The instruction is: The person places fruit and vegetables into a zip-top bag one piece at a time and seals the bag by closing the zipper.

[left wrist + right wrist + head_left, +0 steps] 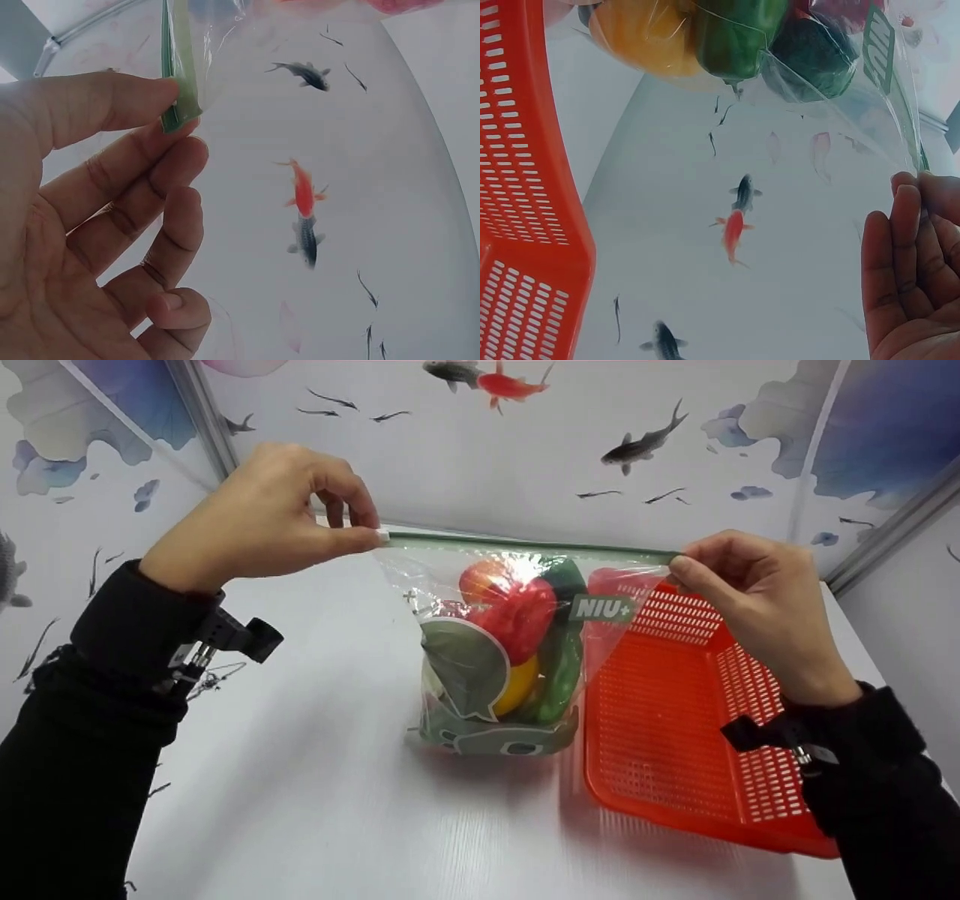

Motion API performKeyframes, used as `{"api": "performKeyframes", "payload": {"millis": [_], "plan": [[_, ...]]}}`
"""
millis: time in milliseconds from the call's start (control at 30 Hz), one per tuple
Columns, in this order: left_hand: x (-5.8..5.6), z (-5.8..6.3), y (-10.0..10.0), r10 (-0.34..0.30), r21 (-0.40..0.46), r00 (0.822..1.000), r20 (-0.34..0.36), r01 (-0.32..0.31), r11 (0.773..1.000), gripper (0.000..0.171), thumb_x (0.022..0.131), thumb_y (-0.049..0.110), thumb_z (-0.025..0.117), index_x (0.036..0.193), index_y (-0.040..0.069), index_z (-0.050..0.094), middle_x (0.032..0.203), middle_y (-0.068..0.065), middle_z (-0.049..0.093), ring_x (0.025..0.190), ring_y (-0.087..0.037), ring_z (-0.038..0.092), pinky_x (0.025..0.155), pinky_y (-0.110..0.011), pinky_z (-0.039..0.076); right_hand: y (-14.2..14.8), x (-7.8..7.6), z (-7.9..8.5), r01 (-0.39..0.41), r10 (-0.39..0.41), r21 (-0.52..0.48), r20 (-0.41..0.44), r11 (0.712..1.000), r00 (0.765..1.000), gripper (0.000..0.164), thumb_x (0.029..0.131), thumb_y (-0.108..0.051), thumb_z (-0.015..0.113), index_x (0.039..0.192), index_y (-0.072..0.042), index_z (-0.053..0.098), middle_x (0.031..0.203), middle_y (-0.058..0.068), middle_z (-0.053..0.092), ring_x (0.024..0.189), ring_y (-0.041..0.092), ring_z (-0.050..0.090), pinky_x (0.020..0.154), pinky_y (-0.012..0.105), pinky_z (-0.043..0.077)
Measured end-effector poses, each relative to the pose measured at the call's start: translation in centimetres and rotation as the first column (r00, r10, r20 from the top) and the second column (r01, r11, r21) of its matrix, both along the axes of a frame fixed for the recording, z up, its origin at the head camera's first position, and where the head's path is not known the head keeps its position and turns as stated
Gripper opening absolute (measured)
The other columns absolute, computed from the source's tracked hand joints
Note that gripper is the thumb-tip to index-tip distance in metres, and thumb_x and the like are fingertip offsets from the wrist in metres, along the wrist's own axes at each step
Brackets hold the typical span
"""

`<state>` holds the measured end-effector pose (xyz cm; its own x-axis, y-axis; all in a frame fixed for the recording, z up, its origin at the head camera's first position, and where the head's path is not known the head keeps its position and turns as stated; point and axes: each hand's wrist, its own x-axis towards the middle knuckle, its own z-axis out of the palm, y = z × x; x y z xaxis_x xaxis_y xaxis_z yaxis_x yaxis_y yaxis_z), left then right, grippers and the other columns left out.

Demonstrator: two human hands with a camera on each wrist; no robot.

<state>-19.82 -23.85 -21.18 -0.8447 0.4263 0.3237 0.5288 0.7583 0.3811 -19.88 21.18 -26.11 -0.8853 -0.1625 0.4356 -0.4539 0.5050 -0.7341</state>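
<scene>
A clear zip bag [465, 667] with a green seal strip stands upright on the table, filled with red, yellow and green fruit and vegetables. My left hand [277, 517] pinches the strip's left end between thumb and forefinger. At the opposite top corner, my right hand [765, 600] pinches the bag, so its top edge is stretched straight between both hands. In the left wrist view the green strip [176, 67] lies under the thumb, with the other fingers loosely bent. The right wrist view has a green pepper [739, 37] and a yellow item [645, 37] inside the plastic.
A red plastic basket [660, 720] with slotted sides stands right of the bag, partly behind my right hand and forearm. The white table [337, 810] lies beneath. Upright panels [525, 465] printed with fish close off the back and sides.
</scene>
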Motion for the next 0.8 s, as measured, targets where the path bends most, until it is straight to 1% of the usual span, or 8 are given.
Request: {"api": "performKeyframes", "payload": {"millis": [133, 333, 400, 533, 567, 633, 733, 800], "plan": [[0.8, -0.3, -0.4, -0.028, -0.019, 0.999, -0.032, 0.027, 0.999, 0.010, 0.096, 0.029, 0.078, 0.087, 0.024, 0.080, 0.087, 0.010, 0.073, 0.081, -0.006, 0.061, 0.067, -0.026, 0.043, 0.2, 0.6, 0.2, -0.048, 0.048, 0.001, -0.009, 0.999, 0.999, 0.009, 0.097, -0.003, 0.076, 0.103, 0.004, 0.078, 0.086, -0.004, 0.079, 0.072, 0.007, 0.071, 0.069, 0.015, 0.055], [2.2, -0.7, -1.0, -0.102, -0.022, 0.989, -0.103, 0.100, 0.995, 0.012, 0.093, 0.024, 0.080, 0.085, 0.031, 0.074, 0.085, 0.021, 0.067, 0.079, 0.002, 0.059, 0.056, -0.024, 0.042, 0.2, 2.5, 0.8, -0.092, 0.101, 0.070, -0.128, 0.993, 0.987, 0.007, 0.091, 0.006, 0.078, 0.098, 0.003, 0.077, 0.083, -0.006, 0.075, 0.071, 0.005, 0.065, 0.073, 0.011, 0.055], [3.2, -0.7, -1.0, -0.125, -0.008, 0.986, -0.108, 0.125, 0.992, 0.018, 0.091, 0.020, 0.081, 0.084, 0.033, 0.072, 0.085, 0.024, 0.065, 0.076, 0.003, 0.058, 0.052, -0.023, 0.041, 0.3, 3.3, 1.0, -0.105, 0.124, 0.123, -0.160, 0.987, 0.979, 0.010, 0.089, 0.010, 0.079, 0.096, 0.003, 0.077, 0.085, -0.009, 0.075, 0.073, 0.003, 0.066, 0.078, 0.010, 0.056], [5.9, 0.2, -0.7, -0.163, 0.032, 0.984, -0.073, 0.165, 0.986, 0.025, 0.089, 0.012, 0.081, 0.085, 0.034, 0.071, 0.086, 0.024, 0.064, 0.071, 0.000, 0.055, 0.048, -0.021, 0.039, 1.4, 4.8, 0.8, -0.156, 0.199, 0.202, -0.210, 0.967, 0.957, 0.016, 0.086, 0.012, 0.079, 0.097, 0.000, 0.078, 0.089, -0.006, 0.076, 0.079, 0.004, 0.066, 0.081, 0.009, 0.055], [6.5, 0.5, -0.7, -0.171, 0.040, 0.984, -0.056, 0.173, 0.984, 0.026, 0.089, 0.011, 0.081, 0.086, 0.035, 0.071, 0.087, 0.023, 0.064, 0.072, -0.001, 0.055, 0.047, -0.022, 0.038, 1.6, 5.2, 0.8, -0.171, 0.214, 0.206, -0.208, 0.964, 0.955, 0.017, 0.086, 0.013, 0.079, 0.097, -0.001, 0.078, 0.089, -0.003, 0.077, 0.080, 0.006, 0.066, 0.080, 0.010, 0.055], [7.2, 1.1, -0.8, -0.187, 0.050, 0.982, -0.034, 0.188, 0.981, 0.024, 0.090, 0.011, 0.081, 0.088, 0.033, 0.073, 0.089, 0.022, 0.065, 0.075, -0.003, 0.056, 0.052, -0.022, 0.040, 2.1, 5.9, 0.8, -0.256, 0.273, 0.106, -0.194, 0.961, 0.942, 0.017, 0.085, 0.017, 0.076, 0.097, 0.004, 0.077, 0.089, 0.007, 0.077, 0.081, 0.011, 0.065, 0.078, 0.013, 0.054], [6.6, 1.2, -1.1, -0.197, 0.081, 0.980, -0.009, 0.197, 0.977, 0.020, 0.092, 0.011, 0.080, 0.090, 0.030, 0.074, 0.091, 0.020, 0.068, 0.083, -0.005, 0.059, 0.062, -0.025, 0.043, 2.1, 6.2, 0.9, -0.285, 0.285, 0.022, -0.165, 0.958, 0.944, 0.018, 0.084, 0.021, 0.073, 0.096, 0.008, 0.075, 0.088, 0.010, 0.076, 0.079, 0.015, 0.064, 0.075, 0.017, 0.054], [5.1, 0.5, -1.2, -0.201, 0.107, 0.980, -0.002, 0.200, 0.974, 0.016, 0.093, 0.012, 0.080, 0.090, 0.027, 0.075, 0.090, 0.018, 0.069, 0.084, -0.007, 0.059, 0.067, -0.024, 0.044, 1.4, 5.6, 0.7, -0.273, 0.269, -0.008, -0.135, 0.962, 0.954, 0.012, 0.087, 0.017, 0.073, 0.094, 0.008, 0.075, 0.087, 0.009, 0.076, 0.078, 0.015, 0.065, 0.075, 0.016, 0.055]]}}
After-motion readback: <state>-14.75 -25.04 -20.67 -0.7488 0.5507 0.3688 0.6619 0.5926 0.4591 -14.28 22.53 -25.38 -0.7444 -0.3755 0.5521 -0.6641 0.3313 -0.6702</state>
